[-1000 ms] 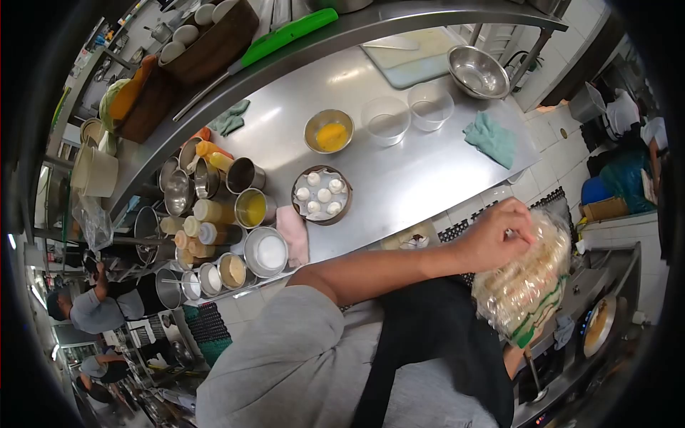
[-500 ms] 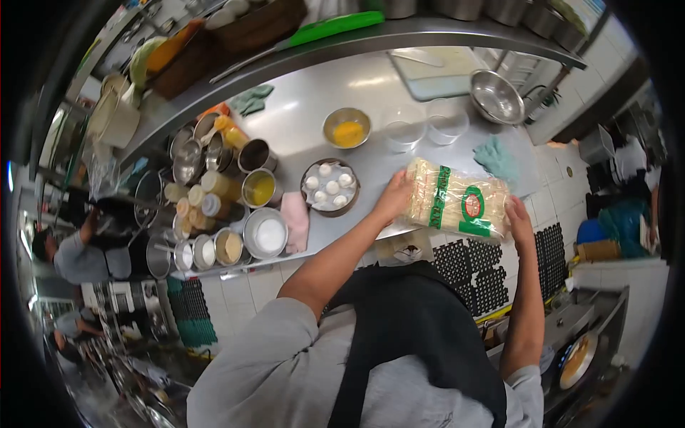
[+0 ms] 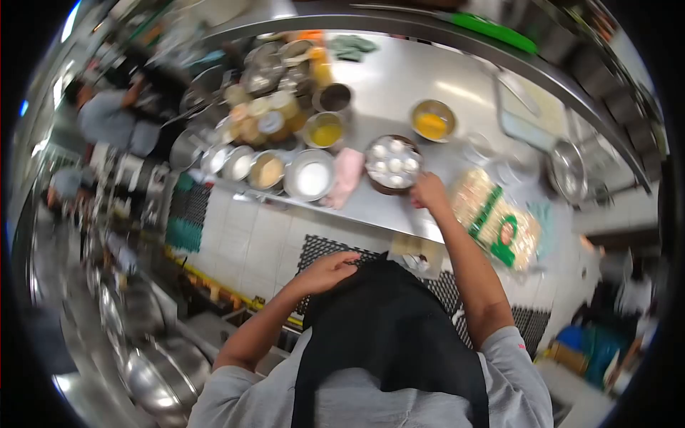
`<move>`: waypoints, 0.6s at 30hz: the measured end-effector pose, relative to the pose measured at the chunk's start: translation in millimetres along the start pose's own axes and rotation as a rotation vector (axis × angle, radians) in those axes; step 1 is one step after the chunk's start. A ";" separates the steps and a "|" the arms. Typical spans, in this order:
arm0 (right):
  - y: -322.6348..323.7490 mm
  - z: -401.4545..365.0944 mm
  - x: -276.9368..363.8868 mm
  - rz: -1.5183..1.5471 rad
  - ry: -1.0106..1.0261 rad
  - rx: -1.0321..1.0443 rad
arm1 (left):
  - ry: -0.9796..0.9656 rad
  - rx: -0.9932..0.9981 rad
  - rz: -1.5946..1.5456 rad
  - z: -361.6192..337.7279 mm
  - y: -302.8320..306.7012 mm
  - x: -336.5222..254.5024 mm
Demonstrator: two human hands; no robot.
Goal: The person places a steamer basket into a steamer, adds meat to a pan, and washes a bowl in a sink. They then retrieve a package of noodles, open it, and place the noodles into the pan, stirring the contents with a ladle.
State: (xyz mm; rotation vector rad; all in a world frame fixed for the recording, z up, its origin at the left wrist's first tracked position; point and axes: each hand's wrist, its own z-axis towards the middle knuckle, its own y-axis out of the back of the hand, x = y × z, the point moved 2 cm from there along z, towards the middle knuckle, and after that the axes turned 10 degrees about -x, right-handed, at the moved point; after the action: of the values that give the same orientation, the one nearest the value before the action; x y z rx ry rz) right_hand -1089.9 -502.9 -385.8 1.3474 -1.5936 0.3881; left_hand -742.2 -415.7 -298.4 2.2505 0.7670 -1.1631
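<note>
My right hand point(image 3: 429, 192) is over the counter's front part, right beside the rim of a dark round pan point(image 3: 389, 187) that holds several white balls. Its fingers are curled in and blurred; whether they touch the pan or hold anything is hidden. Further right lies a clear plastic bag of pale noodles point(image 3: 471, 196) with green print, on the counter and untouched. My left hand point(image 3: 330, 272) hovers in front of my apron, away from the counter, fingers loosely stretched and holding nothing. A pink cloth point(image 3: 345, 178) lies left of the pan.
Behind the pan stands a metal bowl of yellow liquid point(image 3: 433, 121). Bowls of white powder point(image 3: 312, 177), crumbs point(image 3: 269, 171) and several bottles crowd the left. Clear tubs point(image 3: 517, 170), a cutting board point(image 3: 531, 128) and a steel bowl point(image 3: 569, 171) are at right. A metal shelf point(image 3: 399, 20) overhangs the back.
Both hands have let go of the noodle bag, which now lies on the counter. My left hand has drawn back to my body; my right hand has moved left to the pan. The view has turned.
</note>
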 end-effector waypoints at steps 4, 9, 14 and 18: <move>-23.7 59.7 -47.7 -1.335 1.091 -0.243 | 0.037 -0.306 -0.088 -111.0 39.9 29.1; 5.8 69.7 -41.6 -1.241 0.997 -0.248 | 0.124 -0.589 -0.091 -232.4 61.1 25.4; 37.2 10.9 16.9 -0.811 0.669 -0.169 | 0.297 -1.081 -0.126 -365.3 129.6 65.9; 39.3 -52.9 65.4 -0.575 0.625 0.059 | 0.439 -1.762 0.271 -525.1 191.8 113.1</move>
State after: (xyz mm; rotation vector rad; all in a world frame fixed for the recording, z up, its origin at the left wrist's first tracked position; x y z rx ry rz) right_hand -1094.2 -487.4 -294.3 1.4711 -0.6530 0.4413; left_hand -262.6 -187.7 -90.4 0.9272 0.9645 0.3043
